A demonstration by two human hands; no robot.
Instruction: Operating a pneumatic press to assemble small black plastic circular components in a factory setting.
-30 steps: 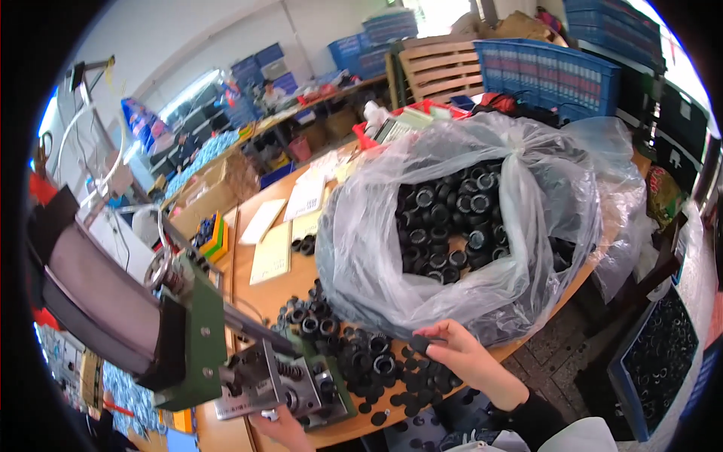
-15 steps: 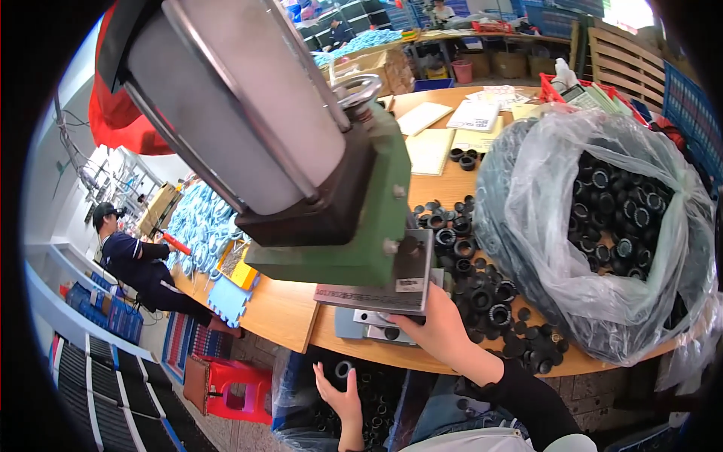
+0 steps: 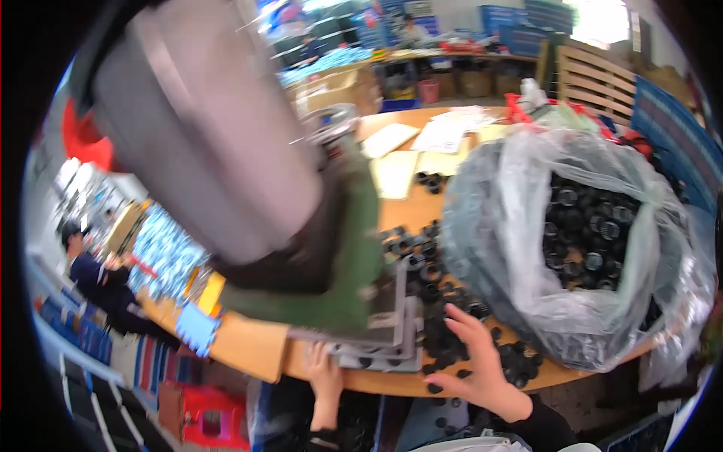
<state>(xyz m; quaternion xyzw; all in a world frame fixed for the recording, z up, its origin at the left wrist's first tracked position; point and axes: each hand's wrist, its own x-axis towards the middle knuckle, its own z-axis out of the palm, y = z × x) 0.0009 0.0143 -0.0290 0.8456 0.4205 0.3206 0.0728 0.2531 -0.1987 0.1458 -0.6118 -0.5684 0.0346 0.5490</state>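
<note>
My right hand lies with fingers spread on a heap of small black ring-shaped parts on the wooden table. My left hand touches the front edge of a grey metal base plate under a green press machine with a big grey cylinder. Whether either hand grips a part is hidden by blur. A large clear plastic bag full of the same black parts stands to the right.
Papers and a few black parts lie at the back of the table. A wooden pallet and blue crates stand behind. A person in dark clothes works at far left. A red crate sits below.
The view has swung closer to the machine. My left hand rose from below the table edge to the base plate. My right hand stays on the black parts by the plate.
</note>
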